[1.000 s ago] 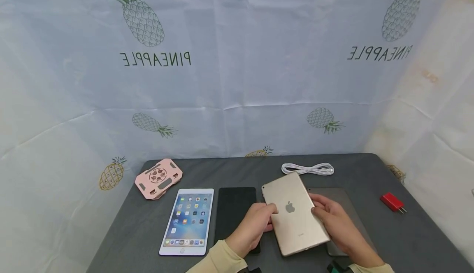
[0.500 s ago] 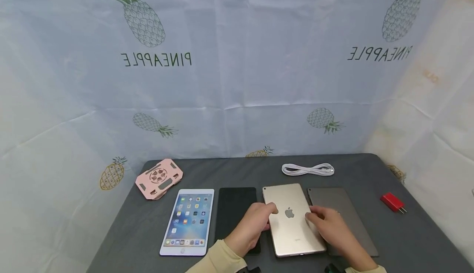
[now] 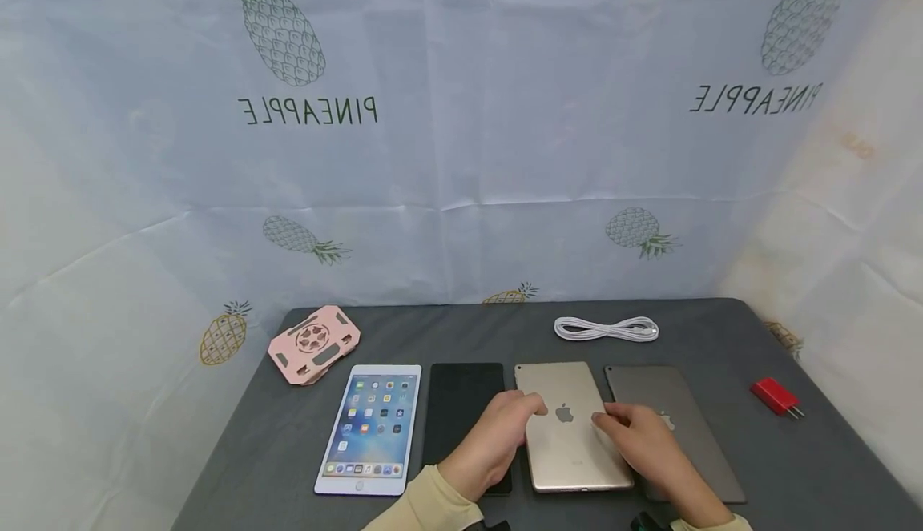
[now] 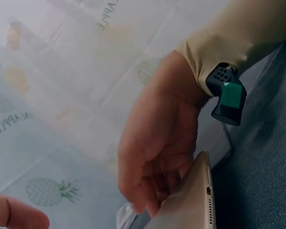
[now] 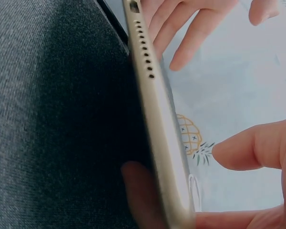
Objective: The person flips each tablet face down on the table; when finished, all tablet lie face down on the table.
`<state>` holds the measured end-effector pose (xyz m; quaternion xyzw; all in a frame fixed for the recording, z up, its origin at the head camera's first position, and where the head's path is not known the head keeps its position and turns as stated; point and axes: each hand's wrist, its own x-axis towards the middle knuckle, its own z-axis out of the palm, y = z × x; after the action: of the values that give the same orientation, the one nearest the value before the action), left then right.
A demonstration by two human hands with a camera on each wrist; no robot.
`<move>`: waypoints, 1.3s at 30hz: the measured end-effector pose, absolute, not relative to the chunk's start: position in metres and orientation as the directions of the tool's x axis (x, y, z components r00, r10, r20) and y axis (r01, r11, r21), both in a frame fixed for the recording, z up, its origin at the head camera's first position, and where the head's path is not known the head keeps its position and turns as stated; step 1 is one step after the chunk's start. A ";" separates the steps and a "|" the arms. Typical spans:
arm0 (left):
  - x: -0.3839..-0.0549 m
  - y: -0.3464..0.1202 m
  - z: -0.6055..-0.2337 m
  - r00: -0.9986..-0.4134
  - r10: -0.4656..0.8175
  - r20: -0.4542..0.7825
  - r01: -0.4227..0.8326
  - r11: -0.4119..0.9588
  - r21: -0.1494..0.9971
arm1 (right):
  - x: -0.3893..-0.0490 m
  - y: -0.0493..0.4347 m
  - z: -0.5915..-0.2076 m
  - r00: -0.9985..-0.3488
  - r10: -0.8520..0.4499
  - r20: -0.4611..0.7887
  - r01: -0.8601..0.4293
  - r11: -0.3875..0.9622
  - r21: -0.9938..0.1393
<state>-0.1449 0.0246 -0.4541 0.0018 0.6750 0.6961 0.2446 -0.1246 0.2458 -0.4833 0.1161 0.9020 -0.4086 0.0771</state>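
Note:
A gold tablet [image 3: 573,455] lies face down low over the dark table, its apple logo up, between two other tablets. My left hand [image 3: 492,439] holds it at the left edge, my right hand [image 3: 649,444] at the right edge. In the right wrist view a finger [image 5: 138,191] of the right hand reaches beneath the tablet's rim, while the thumb [image 5: 248,148] stays apart above it. The left thumb [image 4: 21,212] shows at the corner of the left wrist view. A black tablet [image 3: 461,403] lies partly under the left forearm; a dark grey tablet [image 3: 695,443] lies partly behind the right hand.
A white tablet [image 3: 371,427] with a lit home screen lies at the left. Behind it is a pink case [image 3: 313,344]. A coiled white cable [image 3: 606,329] lies at the back, and a red charger plug [image 3: 775,396] at the right. A pineapple-print cloth [image 3: 461,130] hangs behind.
The gold tablet, slanted and raised over the grey one, has turned straight and come down between the black and grey tablets. My right hand moved left with it. The head view shifted slightly.

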 end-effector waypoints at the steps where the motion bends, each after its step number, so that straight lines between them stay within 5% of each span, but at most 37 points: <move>1: -0.145 0.025 -0.454 -0.880 0.344 -0.327 -0.336 0.033 0.941 | -0.124 0.245 -0.483 -0.961 0.147 -0.235 0.274 0.640 -0.718; 39: -0.133 0.033 -0.452 -0.897 0.282 -0.339 -0.295 0.187 0.937 | -0.115 0.233 -0.469 -0.974 0.131 -0.186 0.220 0.753 -0.621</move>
<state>-0.1332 0.0328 -0.4523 -0.0046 0.7365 0.6374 0.2263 -0.1147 0.2331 -0.4689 0.0938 0.9338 -0.3390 0.0656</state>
